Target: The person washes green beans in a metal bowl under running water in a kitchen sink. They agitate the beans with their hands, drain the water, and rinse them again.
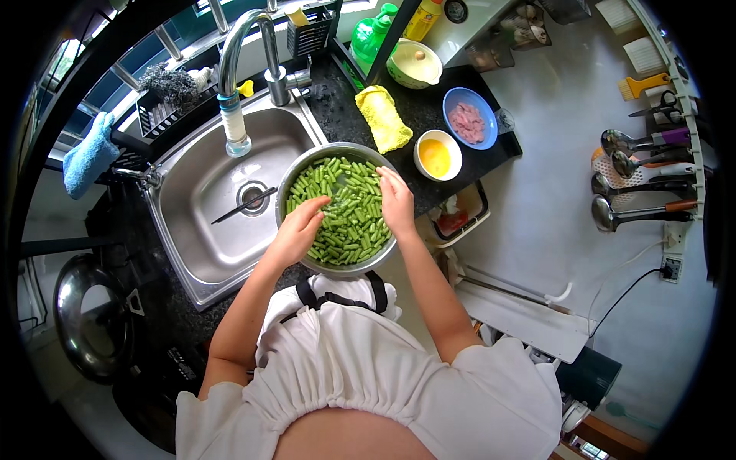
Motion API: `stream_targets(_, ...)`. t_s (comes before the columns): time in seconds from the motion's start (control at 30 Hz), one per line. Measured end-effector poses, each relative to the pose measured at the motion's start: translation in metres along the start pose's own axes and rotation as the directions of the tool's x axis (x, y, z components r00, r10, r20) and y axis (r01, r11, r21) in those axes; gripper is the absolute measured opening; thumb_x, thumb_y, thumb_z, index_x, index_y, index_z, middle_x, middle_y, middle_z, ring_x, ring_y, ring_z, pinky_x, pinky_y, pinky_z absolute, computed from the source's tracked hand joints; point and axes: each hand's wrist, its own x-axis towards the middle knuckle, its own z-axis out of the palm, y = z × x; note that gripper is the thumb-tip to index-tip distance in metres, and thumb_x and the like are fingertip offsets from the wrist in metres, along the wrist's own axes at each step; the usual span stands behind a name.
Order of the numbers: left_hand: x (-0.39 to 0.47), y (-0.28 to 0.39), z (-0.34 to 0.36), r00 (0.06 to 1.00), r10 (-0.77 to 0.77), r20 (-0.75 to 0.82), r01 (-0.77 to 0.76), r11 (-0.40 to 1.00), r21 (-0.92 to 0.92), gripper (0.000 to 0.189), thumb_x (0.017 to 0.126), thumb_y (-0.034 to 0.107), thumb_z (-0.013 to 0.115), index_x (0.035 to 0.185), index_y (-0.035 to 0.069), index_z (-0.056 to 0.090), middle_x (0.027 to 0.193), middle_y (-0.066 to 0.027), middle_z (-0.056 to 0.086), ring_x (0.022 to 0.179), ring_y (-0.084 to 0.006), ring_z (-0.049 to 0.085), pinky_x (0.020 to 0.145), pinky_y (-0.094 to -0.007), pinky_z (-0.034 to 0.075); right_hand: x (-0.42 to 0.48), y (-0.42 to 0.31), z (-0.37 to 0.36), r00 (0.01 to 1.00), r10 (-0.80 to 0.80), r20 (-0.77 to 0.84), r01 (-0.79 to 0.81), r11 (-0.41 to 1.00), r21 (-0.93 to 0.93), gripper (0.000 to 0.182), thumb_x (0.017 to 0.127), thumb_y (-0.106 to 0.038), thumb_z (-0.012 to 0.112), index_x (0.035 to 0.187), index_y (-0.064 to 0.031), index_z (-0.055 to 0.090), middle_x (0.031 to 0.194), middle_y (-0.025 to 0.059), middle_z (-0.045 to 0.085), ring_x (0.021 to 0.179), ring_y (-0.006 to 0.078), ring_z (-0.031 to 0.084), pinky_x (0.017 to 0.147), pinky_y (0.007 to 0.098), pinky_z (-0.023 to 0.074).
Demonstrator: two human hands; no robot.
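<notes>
A round metal basin (376,265) full of cut green beans (348,230) stands at the right edge of the sink, close to my body. My left hand (300,225) lies over the basin's left side, its fingertips at the beans near the middle. On the right side, my right hand (397,198) rests at the basin's rim with its fingers together, pointing up and inward. Whether either hand grips anything cannot be told. Past the basin stand a white bowl of beaten egg (434,158) and a blue bowl of raw meat (467,123), with a folded yellow cloth (382,119) beside them.
The steel sink (201,172) holds dark chopsticks (244,205) across its drain, under a chrome faucet (230,63). A lidded bowl (415,64) and green pump bottle (371,37) stand behind. Ladles (604,213) hang at right; a bin (463,221) is below the counter.
</notes>
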Motion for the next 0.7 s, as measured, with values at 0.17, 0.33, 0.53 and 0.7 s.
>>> stream_targets(0.17, 0.000, -0.001, 0.009, 0.997, -0.039, -0.070, 0.053, 0.976, 0.209, 0.034, 0.088, 0.019, 0.043, 0.118, 0.002, 0.048, 0.125, -0.0171, 0.046, 0.116, -0.0305, 0.043, 0.097, -0.0354, 0.033, 0.007, 0.030, 0.021, 0.989, 0.100, 0.109, -0.107, 0.993, 0.052, 0.035, 0.090, -0.021, 0.040, 0.114, 0.0005, 0.054, 0.117, 0.0171, 0.053, 0.112, 0.0274, 0.048, 0.096, 0.0317, 0.0342)
stream_targets(0.33, 0.018, -0.049, 0.039, 0.931, -0.328, -0.162, 0.305, 0.940, -0.155, 0.042, 0.089, 0.023, 0.041, 0.123, 0.000, 0.042, 0.129, -0.0163, 0.043, 0.120, -0.0253, 0.039, 0.099, -0.0312, 0.029, -0.003, 0.046, 0.043, 0.920, 0.283, 0.269, -0.376, 0.833, 0.407, 0.040, 0.094, -0.024, 0.034, 0.121, 0.0024, 0.048, 0.123, 0.0121, 0.050, 0.116, 0.0198, 0.045, 0.099, 0.0293, 0.0313)
stream_targets(0.53, 0.037, -0.061, 0.079, 0.856, -0.509, -0.094, 0.274, 0.601, -0.751, 0.056, 0.092, 0.033, 0.035, 0.134, -0.003, 0.026, 0.139, -0.0144, 0.029, 0.127, -0.0223, 0.029, 0.103, -0.0298, 0.021, -0.024, 0.010, 0.052, 0.843, 0.394, 0.366, -0.538, 0.611, 0.581, 0.038, 0.095, -0.024, 0.030, 0.121, -0.0020, 0.049, 0.126, 0.0103, 0.047, 0.117, 0.0176, 0.041, 0.100, 0.0293, 0.0286)
stream_targets(0.7, 0.052, -0.047, 0.089, 0.842, -0.498, -0.208, 0.204, 0.650, -0.732, 0.053, 0.092, 0.029, 0.032, 0.135, -0.001, 0.025, 0.139, -0.0149, 0.029, 0.127, -0.0233, 0.029, 0.103, -0.0305, 0.021, -0.040, -0.018, 0.059, 0.892, 0.356, 0.279, -0.452, 0.678, 0.580, 0.039, 0.095, -0.019, 0.033, 0.125, 0.0020, 0.042, 0.129, 0.0109, 0.043, 0.120, 0.0182, 0.037, 0.101, 0.0279, 0.0254)
